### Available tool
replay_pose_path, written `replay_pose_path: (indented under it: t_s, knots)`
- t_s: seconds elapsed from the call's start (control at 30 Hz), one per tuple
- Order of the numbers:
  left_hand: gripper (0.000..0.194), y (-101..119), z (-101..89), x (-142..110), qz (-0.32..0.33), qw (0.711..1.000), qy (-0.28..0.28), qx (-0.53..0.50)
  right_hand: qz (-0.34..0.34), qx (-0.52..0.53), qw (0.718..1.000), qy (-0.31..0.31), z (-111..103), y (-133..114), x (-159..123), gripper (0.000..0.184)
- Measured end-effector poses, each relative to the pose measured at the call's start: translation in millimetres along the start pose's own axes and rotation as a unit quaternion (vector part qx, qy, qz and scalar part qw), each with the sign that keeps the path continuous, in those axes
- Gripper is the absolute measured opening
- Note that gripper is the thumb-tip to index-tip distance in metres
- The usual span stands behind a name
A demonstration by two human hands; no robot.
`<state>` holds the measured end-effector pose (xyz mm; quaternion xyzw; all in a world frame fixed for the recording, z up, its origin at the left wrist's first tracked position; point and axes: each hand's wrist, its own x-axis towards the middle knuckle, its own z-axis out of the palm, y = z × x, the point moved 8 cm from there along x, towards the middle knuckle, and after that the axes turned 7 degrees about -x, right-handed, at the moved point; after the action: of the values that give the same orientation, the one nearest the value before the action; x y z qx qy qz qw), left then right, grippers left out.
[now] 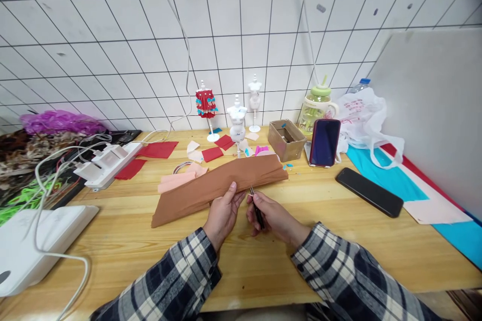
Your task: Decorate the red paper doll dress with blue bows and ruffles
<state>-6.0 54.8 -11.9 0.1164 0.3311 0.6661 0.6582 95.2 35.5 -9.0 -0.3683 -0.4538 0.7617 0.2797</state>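
Note:
A long folded strip of brown crepe paper (211, 185) lies slanted across the middle of the wooden table (124, 241). My left hand (222, 213) pinches its near edge, thumb on top. My right hand (273, 218) is closed round small dark scissors (257, 208), whose tips point at the paper's edge right beside my left thumb. Both wrists wear plaid sleeves.
Behind the paper stand three small white mannequins (237, 123), one in a red dress (206, 103), with red (158, 149) and pink paper scraps (176, 180), a cardboard box (286, 139), a propped phone (324, 142), a flat phone (369, 191), a green cup (315, 105). A power strip (107, 160) and cables lie left.

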Motion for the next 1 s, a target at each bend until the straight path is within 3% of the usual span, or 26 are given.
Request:
replay_pose_path:
  t_s: [0.17, 0.47, 1.0]
  knots:
    - [0.020, 0, 5.0, -2, 0.004, 1.000, -0.027, 0.000, -0.019, 0.012, 1.000, 0.010, -5, 2, 4, 0.047]
    - [0.027, -7, 8.5, -7, -0.025, 0.999, -0.032, -0.004, -0.044, 0.058, 0.997, 0.016, 6, -2, 0, 0.046]
    - [0.022, -14, 10.9, -7, -0.049, 0.996, -0.020, -0.066, -0.051, 0.106, 0.993, 0.023, 9, 2, -1, 0.037]
